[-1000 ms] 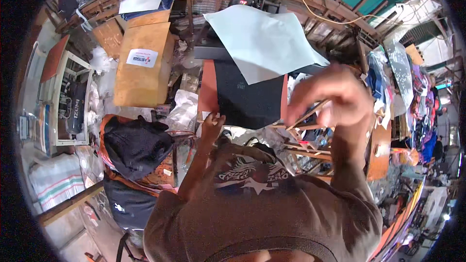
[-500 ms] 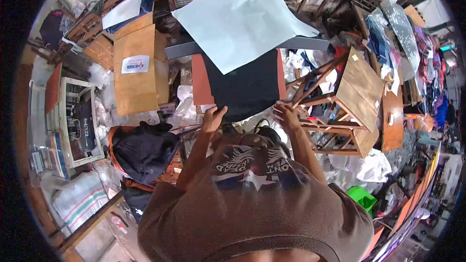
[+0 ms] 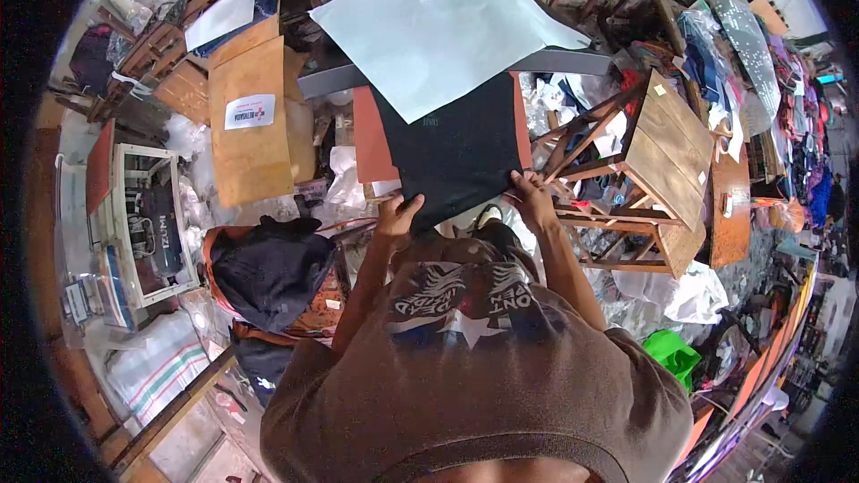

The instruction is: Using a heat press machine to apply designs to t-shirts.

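Note:
A piece of black fabric (image 3: 461,156) lies over a reddish-brown pad (image 3: 372,139) in front of me, its near edge hanging past the pad toward me. My left hand (image 3: 396,215) grips the near left corner of the fabric between thumb and fingers. At the near right corner, my right hand (image 3: 531,201) is closed on the cloth's edge. A large pale sheet (image 3: 438,31) covers the fabric's far end, one pointed corner reaching toward me. Small faint markings show on the fabric just below that corner. Dark grey metal bars (image 3: 573,63) stick out on both sides beneath the sheet.
To the left stand a brown cardboard piece (image 3: 246,148), a white-framed machine box (image 3: 179,233) and a dark cloth heap (image 3: 268,268). A wooden stool (image 3: 667,156) lies tipped at the right. Plastic bags and a green object (image 3: 671,358) lie about it.
My right hand has closed in on the fabric's near right corner, where its fingers were looser before. The view has shifted slightly; the fabric's near edge is now drawn slantwise between my hands.

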### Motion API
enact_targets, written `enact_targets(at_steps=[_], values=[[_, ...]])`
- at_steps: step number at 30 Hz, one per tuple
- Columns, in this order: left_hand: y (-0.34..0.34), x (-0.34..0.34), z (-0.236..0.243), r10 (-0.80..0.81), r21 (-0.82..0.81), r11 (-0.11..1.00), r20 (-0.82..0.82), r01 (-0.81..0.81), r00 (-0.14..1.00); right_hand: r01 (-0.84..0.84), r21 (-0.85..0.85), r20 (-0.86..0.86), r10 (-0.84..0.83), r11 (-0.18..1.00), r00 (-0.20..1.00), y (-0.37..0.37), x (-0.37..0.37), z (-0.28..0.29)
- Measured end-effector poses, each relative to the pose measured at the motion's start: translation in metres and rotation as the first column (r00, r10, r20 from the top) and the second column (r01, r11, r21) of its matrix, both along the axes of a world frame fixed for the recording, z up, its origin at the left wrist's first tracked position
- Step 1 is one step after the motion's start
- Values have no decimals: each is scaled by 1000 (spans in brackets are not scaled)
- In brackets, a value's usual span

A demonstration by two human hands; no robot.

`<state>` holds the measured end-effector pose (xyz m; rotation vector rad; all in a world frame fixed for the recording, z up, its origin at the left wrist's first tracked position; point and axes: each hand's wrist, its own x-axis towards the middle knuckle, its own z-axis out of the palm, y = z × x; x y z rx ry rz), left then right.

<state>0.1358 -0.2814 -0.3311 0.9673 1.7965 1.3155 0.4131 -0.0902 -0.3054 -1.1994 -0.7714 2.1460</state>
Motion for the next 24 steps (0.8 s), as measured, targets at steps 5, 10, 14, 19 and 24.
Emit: enact_targets(at_steps=[5,10,14,19,24], values=[[-6,-9,-19,-101,-96,990,5,101,995,-179,18,173,174,984,969,-1,-10,9],[-12,-15,-30,-139,-150,981,-89,125,986,-190,-8,219,187,982,958,-16,-8,6],[-23,-8,-25,-78,-285,954,56,91,995,-134,-27,233,137,991,963,-24,-2,2],[-37,-1,-35,-116,-175,980,-120,94,986,-150,-37,179,154,988,972,-28,8,-5],[-56,9,-70,-229,-282,951,-378,124,897,-162,-38,269,166,986,949,-37,20,-12]])
